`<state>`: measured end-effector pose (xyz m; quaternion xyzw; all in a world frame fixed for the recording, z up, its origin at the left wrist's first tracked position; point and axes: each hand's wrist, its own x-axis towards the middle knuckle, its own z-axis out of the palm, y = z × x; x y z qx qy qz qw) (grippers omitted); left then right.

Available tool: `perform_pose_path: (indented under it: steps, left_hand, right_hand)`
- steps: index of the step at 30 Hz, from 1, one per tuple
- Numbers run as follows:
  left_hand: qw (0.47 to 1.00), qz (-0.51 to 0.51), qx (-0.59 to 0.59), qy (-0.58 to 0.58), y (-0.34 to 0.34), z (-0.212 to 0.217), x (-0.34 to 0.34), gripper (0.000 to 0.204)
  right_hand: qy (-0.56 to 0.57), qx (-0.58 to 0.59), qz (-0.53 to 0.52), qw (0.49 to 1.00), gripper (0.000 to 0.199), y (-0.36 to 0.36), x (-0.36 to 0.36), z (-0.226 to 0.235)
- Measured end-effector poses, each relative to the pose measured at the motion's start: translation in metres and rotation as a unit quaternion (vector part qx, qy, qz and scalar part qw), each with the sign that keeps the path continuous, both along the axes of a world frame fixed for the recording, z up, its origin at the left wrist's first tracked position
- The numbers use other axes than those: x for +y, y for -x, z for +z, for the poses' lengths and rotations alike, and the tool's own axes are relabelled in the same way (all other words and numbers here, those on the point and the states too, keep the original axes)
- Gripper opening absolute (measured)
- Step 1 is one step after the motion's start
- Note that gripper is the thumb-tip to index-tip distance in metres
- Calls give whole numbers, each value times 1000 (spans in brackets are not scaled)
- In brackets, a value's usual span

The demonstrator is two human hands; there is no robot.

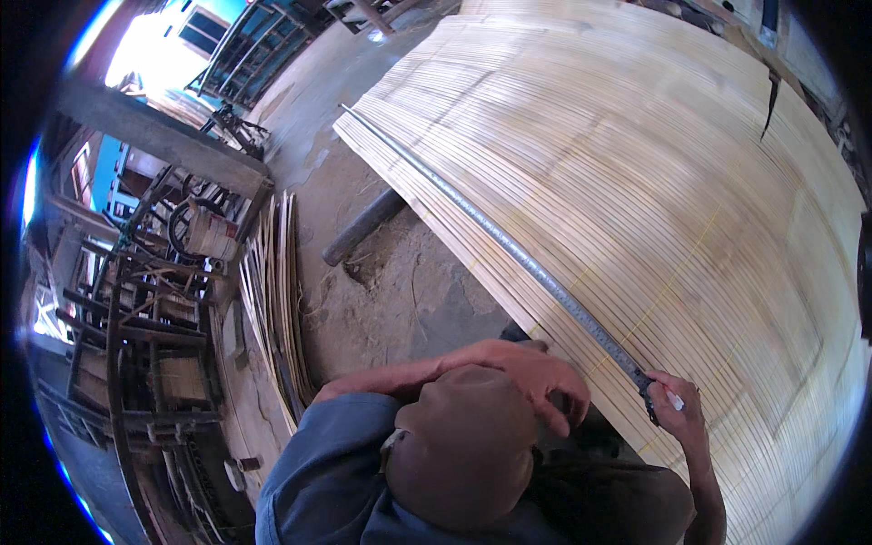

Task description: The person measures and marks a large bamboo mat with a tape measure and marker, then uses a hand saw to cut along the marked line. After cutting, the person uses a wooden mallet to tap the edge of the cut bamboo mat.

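A long metal tape measure [509, 243] lies extended over a sheet of pale, narrow slats [636, 182], close to its left edge. Its far end reaches the sheet's far left corner. My right hand [679, 409] is closed at the near end, around a dark part of the tape measure. A small white piece, too small to name, shows by its fingers. Over the sheet's near left edge, my left hand [549, 381] hangs with loosely bent fingers apart and nothing visible in it. Yellow lines cross the slats.
Loose thin strips [277, 300] lie bundled on the floor to the left. A dark round post [363, 227] protrudes from beneath the sheet. Dark wooden frames [136, 363] and a wheel [186, 227] stand further left, below a concrete beam [163, 136].
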<state>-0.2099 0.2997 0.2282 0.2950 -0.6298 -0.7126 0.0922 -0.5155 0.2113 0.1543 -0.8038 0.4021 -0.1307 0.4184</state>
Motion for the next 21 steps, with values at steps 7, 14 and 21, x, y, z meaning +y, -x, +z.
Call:
perform_pose_path:
  steps: [7,14,21]
  left_hand:
    - [956,252,60,-140,-20,61,68,32]
    - [980,192,-16,59,-59,36,63,25]
    - [835,301,-151,435,-65,-123,21,15]
  right_hand:
    - [-53,54,-2,997,25,-24,17,27]
    - [-103,62,-40,992,26,-18,59,26]
    - [-97,164,-3,982,28,-35,88,34]
